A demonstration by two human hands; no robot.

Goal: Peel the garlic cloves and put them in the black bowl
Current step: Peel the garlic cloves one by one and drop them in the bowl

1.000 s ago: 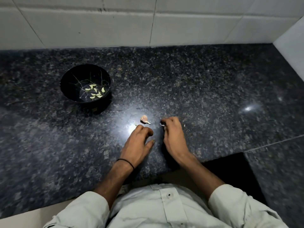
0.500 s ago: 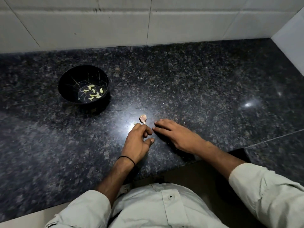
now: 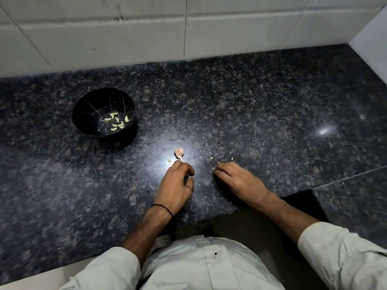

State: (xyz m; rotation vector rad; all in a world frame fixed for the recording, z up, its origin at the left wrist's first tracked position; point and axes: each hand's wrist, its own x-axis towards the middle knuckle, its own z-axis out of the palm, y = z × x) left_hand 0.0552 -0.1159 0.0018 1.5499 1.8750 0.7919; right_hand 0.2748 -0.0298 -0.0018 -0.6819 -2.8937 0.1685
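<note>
Left hand (image 3: 176, 185): knuckles up, fingers curled under, thumb out to the side and apart from them. The leading fingertips (image 3: 178, 162) touch the thin tail of the unpeeled clove (image 3: 179, 153). Can't tell whether the tail is actually nipped or only touched. Nothing else is in that hand.

Right hand (image 3: 240, 181): palm down, fingers loosely bent and slightly fanned, tips resting on the counter (image 3: 272, 105). No visible hold on anything. One pale fleck sits right at its fingertips; can't tell whether it touches.

The two hands are near each other, not touching, with a gap of bare counter between them.

Counts:
- unpeeled clove: 1, pinkish-white, lying on the counter in the bright glare spot, just beyond the left hand
- small greenish bit (image 3: 168, 159): 1, just left of that clove, apart from it
- peel flecks (image 3: 212, 158): roughly five or six, scattered beyond the right hand and one further up towards the bowl
- black bowl (image 3: 90, 105): 1, upright, far left, well apart from both hands
- peeled cloves (image 3: 113, 115): about eight, yellow-green, loose on the bowl's floor, some overlapping so the count isn't firm

Black band (image 3: 162, 209) on the left wrist. Pale sleeves (image 3: 343, 260) on both arms. White tiled wall (image 3: 125, 38) behind the counter.
</note>
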